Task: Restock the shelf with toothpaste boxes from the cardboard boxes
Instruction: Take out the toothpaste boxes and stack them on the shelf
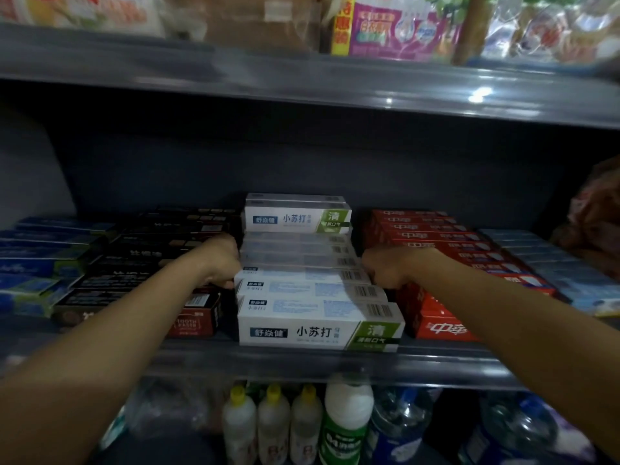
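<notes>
Nearest the shelf lip [302, 362], a row of white toothpaste boxes [318, 322], running back to a raised stack. Midway along that row, left hand [223, 263] and right hand [389, 268], fingers curled, clamping its two sides.

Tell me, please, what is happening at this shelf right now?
A person is restocking toothpaste. Both hands reach into the middle shelf and flank the white-and-green toothpaste boxes: the left hand against the row's left end, the right hand against its right end, fingers curled. Whether each grip actually holds a box cannot be seen. Black toothpaste boxes lie to the left, red toothpaste boxes to the right. No cardboard box is in view.
</notes>
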### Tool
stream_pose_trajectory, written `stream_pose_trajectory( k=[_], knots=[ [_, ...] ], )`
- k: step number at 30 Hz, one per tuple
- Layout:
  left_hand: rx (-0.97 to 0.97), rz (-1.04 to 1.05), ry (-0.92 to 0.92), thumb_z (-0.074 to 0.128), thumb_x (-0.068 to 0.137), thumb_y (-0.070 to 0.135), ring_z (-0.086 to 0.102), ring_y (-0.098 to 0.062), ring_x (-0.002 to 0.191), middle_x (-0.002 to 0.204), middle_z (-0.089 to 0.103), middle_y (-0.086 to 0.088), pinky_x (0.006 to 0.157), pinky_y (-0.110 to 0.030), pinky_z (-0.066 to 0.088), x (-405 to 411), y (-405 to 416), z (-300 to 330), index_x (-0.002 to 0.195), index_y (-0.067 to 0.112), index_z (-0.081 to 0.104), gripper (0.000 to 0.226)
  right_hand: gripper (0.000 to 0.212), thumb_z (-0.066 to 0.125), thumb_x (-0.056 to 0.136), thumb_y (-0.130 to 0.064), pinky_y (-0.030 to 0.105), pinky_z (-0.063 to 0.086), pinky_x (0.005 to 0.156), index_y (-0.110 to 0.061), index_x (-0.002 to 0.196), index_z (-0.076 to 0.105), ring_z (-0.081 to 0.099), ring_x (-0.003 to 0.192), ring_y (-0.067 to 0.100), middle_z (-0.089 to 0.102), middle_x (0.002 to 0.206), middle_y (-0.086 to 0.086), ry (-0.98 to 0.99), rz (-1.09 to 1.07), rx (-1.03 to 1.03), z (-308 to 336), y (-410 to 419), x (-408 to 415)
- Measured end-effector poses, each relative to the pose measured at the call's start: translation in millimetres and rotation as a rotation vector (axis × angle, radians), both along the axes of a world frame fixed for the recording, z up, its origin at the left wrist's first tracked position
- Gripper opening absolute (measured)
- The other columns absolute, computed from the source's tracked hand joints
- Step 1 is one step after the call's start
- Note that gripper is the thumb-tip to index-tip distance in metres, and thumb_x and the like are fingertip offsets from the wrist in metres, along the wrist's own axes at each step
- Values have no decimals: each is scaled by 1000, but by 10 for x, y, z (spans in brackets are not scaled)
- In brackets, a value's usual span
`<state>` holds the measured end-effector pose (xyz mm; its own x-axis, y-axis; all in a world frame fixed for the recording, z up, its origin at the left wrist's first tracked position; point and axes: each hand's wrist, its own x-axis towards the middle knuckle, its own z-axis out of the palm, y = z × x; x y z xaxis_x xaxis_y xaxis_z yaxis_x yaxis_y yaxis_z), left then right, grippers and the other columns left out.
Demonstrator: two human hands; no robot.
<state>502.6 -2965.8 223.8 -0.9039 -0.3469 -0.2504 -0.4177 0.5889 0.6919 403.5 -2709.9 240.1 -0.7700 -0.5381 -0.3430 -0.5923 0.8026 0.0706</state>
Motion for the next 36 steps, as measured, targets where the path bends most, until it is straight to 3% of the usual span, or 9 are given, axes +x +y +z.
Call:
stream_pose_trajectory(
  k=[4,12,14,17,19,24,29,34,36],
  knots=[
    [12,32,54,69,77,-7,58,-14,63,71,57,-7,47,-18,52,77,48,1,67,2,57,18,17,50,94,-10,24,50,65,-25,88,46,58,82,13,54,90,-3,-55,1,-66,-22,44,1],
    [-139,19,31,58,79,-15,50,-15,58,63,50,-5,36,-14,42,200,83,64,57,4,49,31,18,49,94,-8,30,51,64,-19,80,52,58,60,14,67,77,6,-71,-24,22,135,112,91],
    [-219,-8,-7,60,78,-12,55,-17,62,65,54,-5,44,-18,45,210,86,69,60,5,53,26,21,50,94,-11,28,49,62,-19,75,49,57,57,13,67,73,6,-86,-17,65,143,146,143],
    [-293,-56,-23,64,77,-9,67,-26,87,83,67,-11,73,-32,57,204,78,31,79,-1,68,10,20,53,93,-11,30,53,67,-17,74,52,59,58,14,66,70,4,-89,-8,69,118,178,212],
    [-315,-65,-24,64,76,-8,67,-28,93,91,69,-15,79,-36,56,202,77,4,90,-5,70,15,18,54,92,-10,32,55,72,-17,75,51,60,61,14,66,70,4,-89,-10,53,105,189,237],
    [-338,-62,-37,67,75,-6,66,-30,95,95,70,-18,72,-33,55,194,59,-14,90,-4,70,15,26,54,92,-5,27,52,65,-22,75,45,59,61,11,60,74,0,-93,-10,-10,86,154,270],
    [-354,-44,-32,68,76,-7,64,-29,102,102,69,-16,83,-36,55,218,46,1,98,-2,71,24,27,51,91,-4,23,47,57,-22,74,41,59,63,12,52,77,-4,-49,18,-21,52,86,303],
    [-364,-56,-2,57,78,-9,63,-28,95,97,66,-14,71,-32,51,259,88,45,93,-1,68,20,11,59,89,-5,23,52,61,-14,95,55,60,66,10,58,84,-3,2,58,-4,114,145,335],
    [-380,-80,4,58,78,-8,63,-28,94,95,66,-14,71,-31,51,291,104,61,94,0,68,20,13,61,87,-3,23,53,62,-14,91,57,62,69,11,60,85,-2,11,69,-14,163,189,384]
  ],
)
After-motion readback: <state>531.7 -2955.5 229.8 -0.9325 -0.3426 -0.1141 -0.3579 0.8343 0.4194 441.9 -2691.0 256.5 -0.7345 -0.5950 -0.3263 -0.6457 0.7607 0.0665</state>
